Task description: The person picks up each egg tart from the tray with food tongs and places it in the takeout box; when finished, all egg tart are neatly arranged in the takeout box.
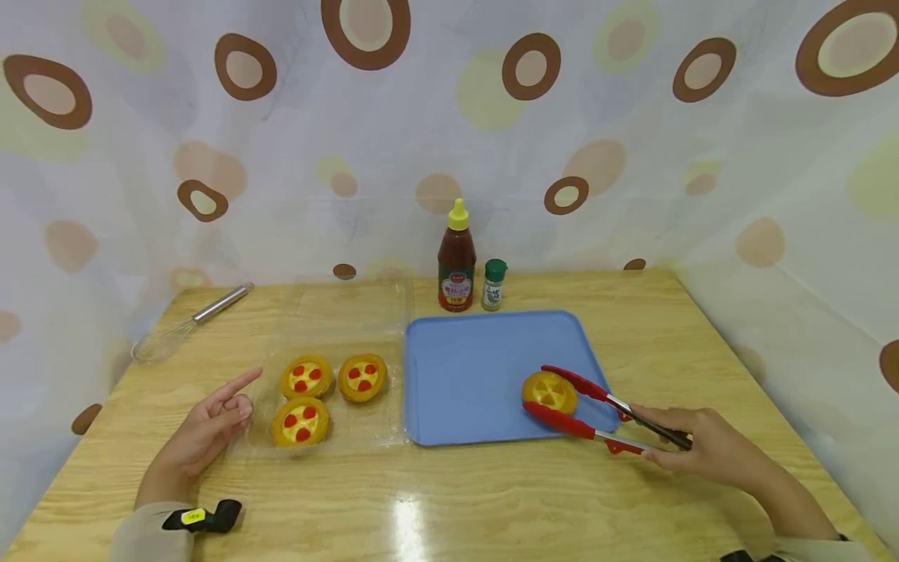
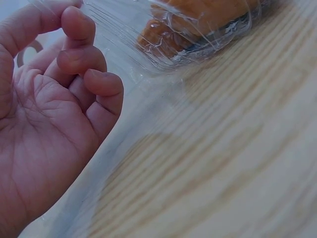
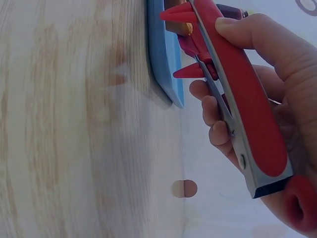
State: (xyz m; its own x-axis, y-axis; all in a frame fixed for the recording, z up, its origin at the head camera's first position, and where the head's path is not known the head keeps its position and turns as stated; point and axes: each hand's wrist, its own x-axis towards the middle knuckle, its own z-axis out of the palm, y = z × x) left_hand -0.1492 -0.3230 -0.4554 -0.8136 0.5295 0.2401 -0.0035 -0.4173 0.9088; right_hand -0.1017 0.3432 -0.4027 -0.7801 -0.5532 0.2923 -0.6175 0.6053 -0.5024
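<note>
In the head view my right hand (image 1: 712, 446) grips a pair of red-tipped metal tongs (image 1: 565, 420). The tongs' two ends lie on either side of a plain egg tart (image 1: 550, 392) at the right side of a blue tray (image 1: 460, 382). In the right wrist view, thumb and fingers wrap the tongs' red handle (image 3: 242, 94). My left hand (image 1: 204, 433) is beside a clear plastic box (image 1: 372, 437), index finger extended and the other fingers loosely bent, holding nothing. Inside the box are a front tart (image 1: 300, 422), a back-left tart (image 1: 306, 378) and a right tart (image 1: 362, 378), each with red dots.
Behind the tray stand a sauce bottle (image 1: 456, 265) with a yellow cap and a small green-capped seasoning jar (image 1: 494, 285). A whisk (image 1: 190, 324) lies at the back left. The box's open lid (image 1: 347, 306) extends toward the back. A patterned curtain (image 1: 393, 140) surrounds the wooden table (image 1: 337, 507).
</note>
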